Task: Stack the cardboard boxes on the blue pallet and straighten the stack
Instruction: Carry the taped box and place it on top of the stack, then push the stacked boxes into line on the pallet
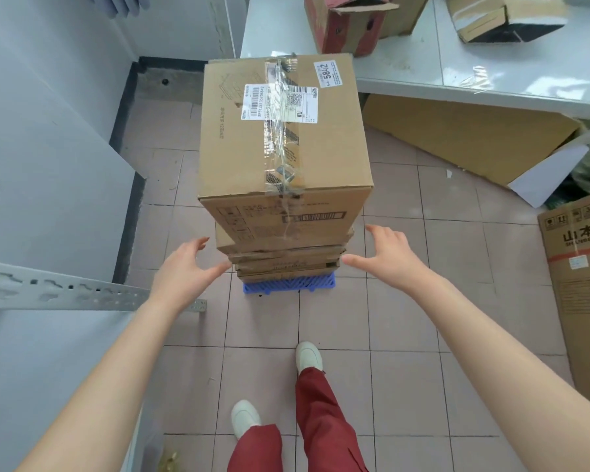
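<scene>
A stack of cardboard boxes stands on a small blue pallet (288,287) on the tiled floor. The top box (283,131) is large, taped down its middle, with white shipping labels. Several flatter boxes (286,258) lie under it, their front edges slightly uneven. My left hand (188,267) is open just left of the lower boxes, its fingertips close to their corner. My right hand (385,252) is open just right of the stack, fingers spread. Neither hand holds anything, and I cannot tell whether the fingertips touch the cardboard.
A white table (457,63) behind the stack carries a torn red box (344,22) and another open box (504,18). Flat cardboard (470,137) leans under it. A tall printed box (583,267) stands at right. A metal shelf rail (65,291) juts in at left.
</scene>
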